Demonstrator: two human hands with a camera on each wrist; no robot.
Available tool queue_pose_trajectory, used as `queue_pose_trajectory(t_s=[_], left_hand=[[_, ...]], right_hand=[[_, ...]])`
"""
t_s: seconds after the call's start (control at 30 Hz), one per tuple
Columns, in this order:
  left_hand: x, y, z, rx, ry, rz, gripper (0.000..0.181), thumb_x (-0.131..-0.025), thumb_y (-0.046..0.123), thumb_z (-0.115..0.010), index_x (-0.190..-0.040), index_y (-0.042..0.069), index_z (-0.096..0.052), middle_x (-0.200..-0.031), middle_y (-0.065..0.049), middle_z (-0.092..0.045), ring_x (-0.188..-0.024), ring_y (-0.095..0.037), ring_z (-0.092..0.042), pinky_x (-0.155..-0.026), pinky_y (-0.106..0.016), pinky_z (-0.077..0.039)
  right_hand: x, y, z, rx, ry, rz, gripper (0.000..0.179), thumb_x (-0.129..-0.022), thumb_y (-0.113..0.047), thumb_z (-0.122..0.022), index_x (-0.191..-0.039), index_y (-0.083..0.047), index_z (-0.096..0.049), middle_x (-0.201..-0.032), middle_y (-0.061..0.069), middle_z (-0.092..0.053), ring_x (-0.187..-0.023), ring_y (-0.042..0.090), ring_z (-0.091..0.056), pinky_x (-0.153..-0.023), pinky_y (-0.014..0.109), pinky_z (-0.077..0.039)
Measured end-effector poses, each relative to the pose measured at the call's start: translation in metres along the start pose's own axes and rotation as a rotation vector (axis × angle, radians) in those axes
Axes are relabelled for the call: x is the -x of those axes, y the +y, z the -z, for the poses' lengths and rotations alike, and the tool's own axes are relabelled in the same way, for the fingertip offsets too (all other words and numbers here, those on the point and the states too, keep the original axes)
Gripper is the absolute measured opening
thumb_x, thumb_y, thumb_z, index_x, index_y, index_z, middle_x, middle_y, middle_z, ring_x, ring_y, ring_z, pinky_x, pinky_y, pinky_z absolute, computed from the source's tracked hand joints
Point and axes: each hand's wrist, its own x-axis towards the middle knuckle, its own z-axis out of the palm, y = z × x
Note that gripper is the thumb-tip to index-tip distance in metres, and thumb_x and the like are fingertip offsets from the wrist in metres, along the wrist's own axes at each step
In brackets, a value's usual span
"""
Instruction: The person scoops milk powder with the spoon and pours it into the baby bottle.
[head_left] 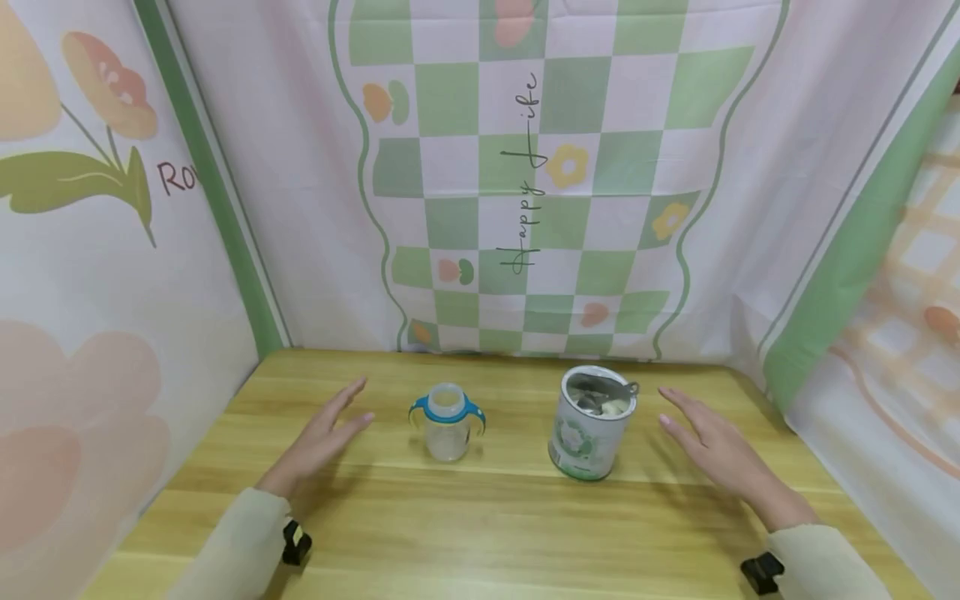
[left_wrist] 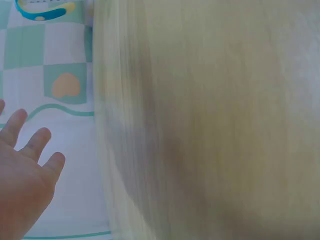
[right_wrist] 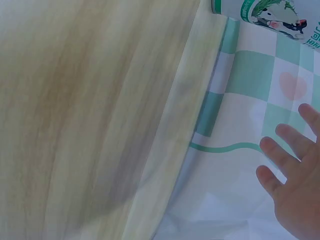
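Note:
On the wooden table stands a clear baby bottle point(head_left: 447, 439) with a blue collar and two side handles. Right of it is an open white tin point(head_left: 587, 446) with green print, its foil lid peeled back and a metal scoop point(head_left: 588, 403) lying over pale contents. My left hand point(head_left: 321, 437) is held left of the bottle with straight fingers, touching nothing. To the tin's right, my right hand point(head_left: 716, 450) has its fingers extended and holds nothing. A bottle handle point(left_wrist: 44, 15) shows at the top of the left wrist view, and the tin's printed side point(right_wrist: 280, 17) in the right wrist view.
The wooden table point(head_left: 465, 533) ends at the back against a hanging cloth point(head_left: 570, 100) with green checks and writing. Printed cloth panels point(head_left: 90, 275) hang at both sides. Each sleeve has a black clip-like device point(head_left: 296, 543) near the wrist.

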Motion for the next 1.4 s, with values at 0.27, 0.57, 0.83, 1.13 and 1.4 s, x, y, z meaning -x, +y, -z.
queue_pose_trajectory(t_s=[0.27, 0.57, 0.83, 1.13, 1.4], left_hand=[[-0.008, 0.004, -0.009, 0.095, 0.000, -0.012, 0.057, -0.104, 0.036, -0.055, -0.154, 0.014, -0.038, -0.156, -0.011, -0.038, -0.138, -0.040, -0.040, -0.109, -0.064, -0.030], [-0.020, 0.020, -0.025, 0.157, 0.008, -0.038, 0.045, -0.104, 0.036, -0.056, -0.142, 0.013, -0.052, -0.142, -0.008, -0.054, -0.127, -0.030, -0.053, -0.106, -0.054, -0.040], [-0.029, 0.036, -0.037, 0.185, 0.052, -0.086, 0.036, -0.104, 0.028, -0.058, -0.136, 0.011, -0.058, -0.136, -0.010, -0.059, -0.123, -0.027, -0.056, -0.105, -0.050, -0.042], [-0.042, 0.062, -0.054, 0.153, 0.066, -0.207, 0.035, -0.102, 0.020, -0.062, -0.135, 0.008, -0.061, -0.137, -0.010, -0.058, -0.127, -0.031, -0.052, -0.105, -0.052, -0.041], [-0.055, 0.082, -0.068, 0.137, 0.059, -0.327, 0.035, -0.102, 0.017, -0.061, -0.135, 0.006, -0.060, -0.135, -0.008, -0.060, -0.125, -0.025, -0.054, -0.105, -0.046, -0.043]], right_hand=[[-0.002, -0.008, 0.001, -0.076, 0.027, 0.001, 0.052, -0.109, -0.031, -0.043, -0.153, -0.003, -0.038, -0.146, 0.029, -0.045, -0.130, 0.052, -0.043, -0.099, 0.070, -0.033], [-0.005, -0.021, 0.003, -0.081, 0.069, 0.001, 0.042, -0.110, -0.031, -0.041, -0.144, -0.007, -0.050, -0.129, 0.019, -0.063, -0.116, 0.044, -0.058, -0.091, 0.065, -0.043], [-0.010, -0.031, 0.005, -0.074, 0.090, 0.024, 0.040, -0.110, -0.030, -0.040, -0.138, -0.005, -0.055, -0.129, 0.020, -0.063, -0.114, 0.045, -0.058, -0.090, 0.066, -0.043], [-0.016, -0.037, 0.004, -0.059, 0.101, 0.022, 0.040, -0.109, -0.032, -0.043, -0.129, 0.000, -0.059, -0.119, 0.018, -0.064, -0.111, 0.041, -0.058, -0.088, 0.061, -0.045], [-0.021, -0.038, 0.003, -0.052, 0.127, 0.043, 0.039, -0.109, -0.029, -0.045, -0.123, 0.004, -0.060, -0.117, 0.021, -0.064, -0.110, 0.041, -0.058, -0.089, 0.060, -0.044]])
